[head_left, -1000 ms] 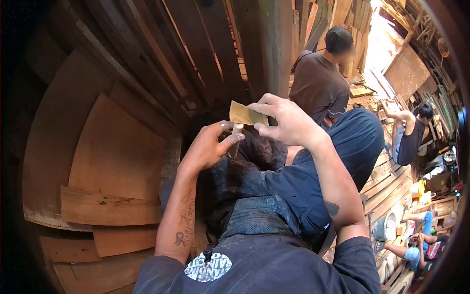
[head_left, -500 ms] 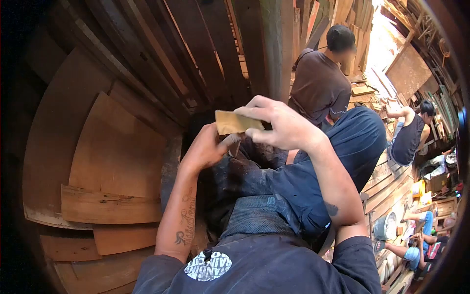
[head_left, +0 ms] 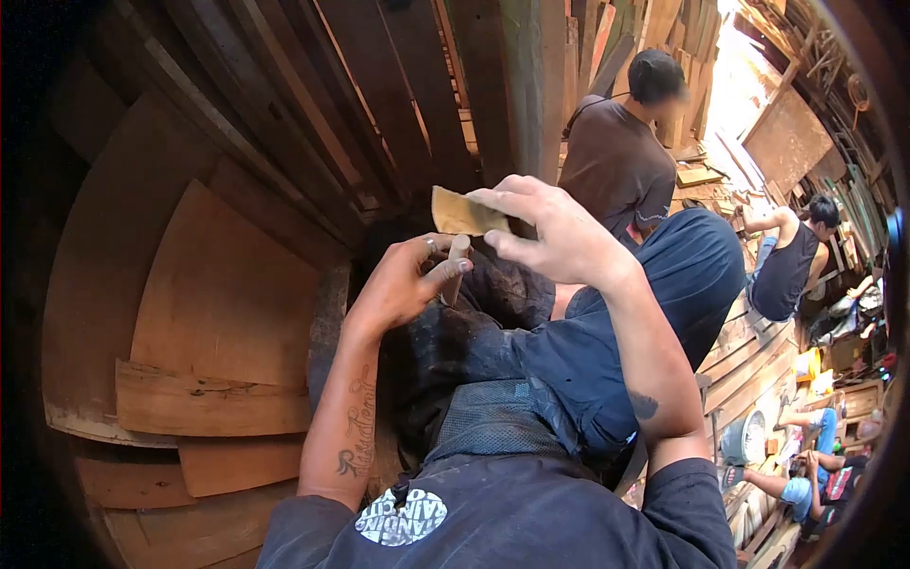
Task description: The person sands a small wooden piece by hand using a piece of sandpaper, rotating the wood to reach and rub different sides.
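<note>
The left hand (head_left: 400,283) grips a wooden rod (head_left: 460,248) between thumb and curled fingers, its end exposed above the lap (head_left: 474,346). The right hand (head_left: 559,230), partly open, pinches a yellowish sheet (head_left: 459,213) by its right side, just beyond the rod's end; contact cannot be determined.

White glare burns out at two o'clock; boards (head_left: 227,284) at nine o'clock look dimmer, bowed; corners black.

The left hand (head_left: 398,284) grips a wooden stick (head_left: 457,266), its end showing past the thumb. The right hand (head_left: 569,232) pinches a tan sheet (head_left: 459,212) close by that end. Beyond the right hand is a person in a brown shirt (head_left: 616,152).
</note>
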A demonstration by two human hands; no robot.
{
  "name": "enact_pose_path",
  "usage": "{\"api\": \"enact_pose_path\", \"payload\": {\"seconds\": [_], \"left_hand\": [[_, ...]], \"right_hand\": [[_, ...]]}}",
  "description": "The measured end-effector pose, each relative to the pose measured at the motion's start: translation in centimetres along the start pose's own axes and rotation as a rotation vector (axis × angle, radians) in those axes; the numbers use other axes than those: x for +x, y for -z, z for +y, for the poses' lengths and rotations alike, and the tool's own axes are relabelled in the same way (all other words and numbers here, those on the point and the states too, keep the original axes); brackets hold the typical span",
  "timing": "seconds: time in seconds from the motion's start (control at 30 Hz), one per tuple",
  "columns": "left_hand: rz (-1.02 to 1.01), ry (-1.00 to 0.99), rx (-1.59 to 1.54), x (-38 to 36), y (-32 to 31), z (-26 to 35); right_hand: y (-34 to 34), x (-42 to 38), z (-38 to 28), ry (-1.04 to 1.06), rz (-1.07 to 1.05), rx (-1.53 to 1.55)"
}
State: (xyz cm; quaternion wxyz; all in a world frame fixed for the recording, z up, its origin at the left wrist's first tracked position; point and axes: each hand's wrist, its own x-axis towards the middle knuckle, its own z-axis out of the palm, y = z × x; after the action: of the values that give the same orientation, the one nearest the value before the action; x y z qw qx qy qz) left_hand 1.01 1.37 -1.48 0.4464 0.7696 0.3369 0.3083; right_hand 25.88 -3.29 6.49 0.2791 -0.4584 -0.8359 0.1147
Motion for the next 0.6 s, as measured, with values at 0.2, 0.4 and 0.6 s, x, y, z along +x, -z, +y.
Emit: {"api": "enact_pose_path", "payload": {"seconds": [0.2,0.4,0.6], "left_hand": [[0.006,0.001,0.066,0.0,0.2,0.3],[-0.045,0.152,-0.029,-0.2,0.2,0.7],[-0.058,0.155,-0.023,-0.1,0.4,1.3]], "right_hand": [[-0.5,-0.3,1.3,-0.109,-0.122,-0.188],[-0.2,0.2,0.0,-0.012,-0.014,0.042],[0.0,-0.1,0.3,-0.073,-0.007,0.036]]}}
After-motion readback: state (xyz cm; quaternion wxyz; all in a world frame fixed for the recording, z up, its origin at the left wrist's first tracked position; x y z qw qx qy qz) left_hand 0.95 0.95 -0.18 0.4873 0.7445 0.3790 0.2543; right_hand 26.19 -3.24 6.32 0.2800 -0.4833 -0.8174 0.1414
